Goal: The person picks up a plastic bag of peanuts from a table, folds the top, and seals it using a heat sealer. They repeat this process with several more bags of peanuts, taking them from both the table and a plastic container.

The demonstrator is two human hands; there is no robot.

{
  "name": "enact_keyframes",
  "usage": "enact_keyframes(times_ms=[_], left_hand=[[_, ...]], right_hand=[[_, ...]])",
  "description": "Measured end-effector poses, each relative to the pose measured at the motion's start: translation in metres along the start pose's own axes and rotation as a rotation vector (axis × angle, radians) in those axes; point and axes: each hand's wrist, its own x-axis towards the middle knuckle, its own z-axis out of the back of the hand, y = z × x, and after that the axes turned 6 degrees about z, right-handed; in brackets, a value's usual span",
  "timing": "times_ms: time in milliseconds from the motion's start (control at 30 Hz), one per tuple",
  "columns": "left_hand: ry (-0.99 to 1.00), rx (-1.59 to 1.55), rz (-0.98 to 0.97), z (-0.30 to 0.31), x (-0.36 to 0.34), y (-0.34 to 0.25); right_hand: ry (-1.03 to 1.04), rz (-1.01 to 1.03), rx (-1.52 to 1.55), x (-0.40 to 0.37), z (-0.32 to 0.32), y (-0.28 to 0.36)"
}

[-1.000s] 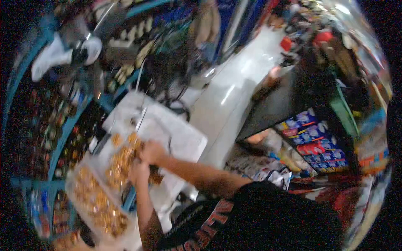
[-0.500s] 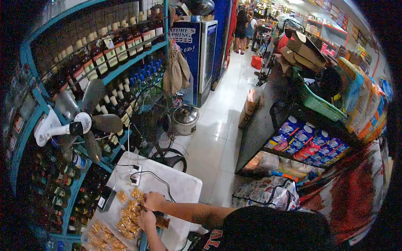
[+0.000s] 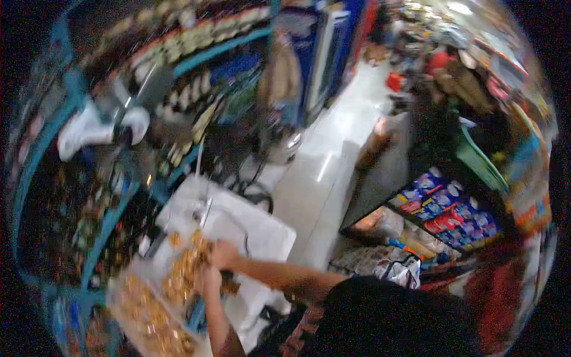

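Note:
Over a white table (image 3: 267,229), both my hands are at the edge of clear plastic packs of golden-brown snacks (image 3: 181,276). My right hand (image 3: 223,256) is the upper one, its fingers curled at the packs. Just below it, almost touching, my left hand (image 3: 206,279) grips the same edge with bent fingers. Blur hides the fingertips and the exact hold. Beside them, at the table's near-left end, lies a larger clear bag (image 3: 116,297) of similar brown snacks.
A blue-green shelf (image 3: 110,238) of bottles stands left, with a white fan (image 3: 89,134) before it. A tiled aisle (image 3: 324,172) runs beyond the table. To the right are a dark display case (image 3: 380,178), a green basket (image 3: 482,157) and a plastic-wrapped bundle (image 3: 380,265).
The camera view has swung, so the scene is blurred and the shelf and aisle sit differently in it. My hands stay together at the snack packs.

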Motion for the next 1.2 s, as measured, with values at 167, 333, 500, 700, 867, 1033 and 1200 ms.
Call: enact_keyframes(times_ms=[167, 333, 500, 700, 867, 1033, 1200], left_hand=[[0.253, -0.033, 0.223, -0.006, 0.009, 0.005], [0.24, -0.227, 0.41, -0.023, 0.008, 0.012], [0.267, -0.206, 0.444, -0.017, 0.009, 0.008], [0.305, -0.223, 0.474, -0.011, 0.009, 0.008], [0.308, -0.21, 0.471, -0.004, 0.01, 0.005], [0.231, -0.161, 0.385, -0.026, 0.009, 0.012], [0.274, -0.14, 0.32, -0.035, 0.011, 0.017]], right_hand=[[-0.095, 0.001, -0.102, 0.023, -0.034, -0.017], [-0.037, 0.118, -0.097, 0.024, -0.028, -0.021], [-0.02, 0.075, -0.14, 0.021, -0.019, -0.013], [-0.008, 0.06, -0.112, 0.018, -0.016, -0.008], [0.036, 0.045, -0.119, 0.018, -0.011, -0.006], [0.007, 0.037, -0.106, 0.016, -0.01, -0.004], [-0.051, 0.017, -0.082, 0.014, -0.011, -0.003]])
